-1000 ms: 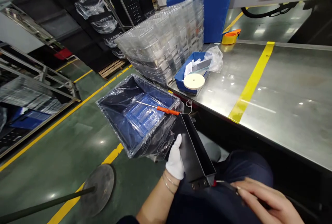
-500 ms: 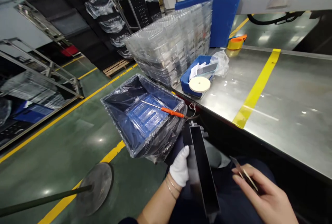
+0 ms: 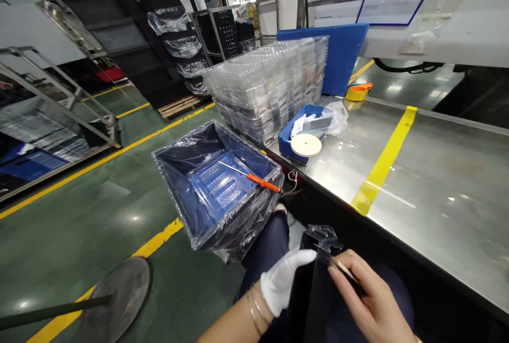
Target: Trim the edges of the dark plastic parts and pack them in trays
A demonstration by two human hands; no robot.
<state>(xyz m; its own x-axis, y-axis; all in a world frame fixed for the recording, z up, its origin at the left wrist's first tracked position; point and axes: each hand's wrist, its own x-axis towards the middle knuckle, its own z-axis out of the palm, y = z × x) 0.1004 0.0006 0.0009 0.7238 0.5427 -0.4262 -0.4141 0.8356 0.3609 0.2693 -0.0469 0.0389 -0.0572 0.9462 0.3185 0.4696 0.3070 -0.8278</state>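
Note:
My left hand [image 3: 278, 282], in a white glove, grips a long black box-shaped part [image 3: 308, 287] over my lap, its thumb lying along the top edge. Clear glossy projections [image 3: 322, 234] show at the part's far end. My bare right hand [image 3: 374, 298] pinches a small thin-bladed tool [image 3: 345, 270] with pale edges, held against the upper end of the part. The fingers hide most of that tool, so its exact kind is unclear. The part's lower end runs out of view.
Left of my knees stands a plastic-lined bin [image 3: 191, 184], with an orange-handled screwdriver [image 3: 263, 182] across its rim. On the metal bench [image 3: 437, 194] are a blue tray [image 3: 284, 144], a round cream disc [image 3: 306, 145] and orange tape [image 3: 358, 91]. Stacked clear trays [image 3: 270, 88] stand behind.
My right hand has moved left, bringing the thin-bladed tool to the black part. The part has turned and its far end sits lower in view. My head view has tilted up slightly.

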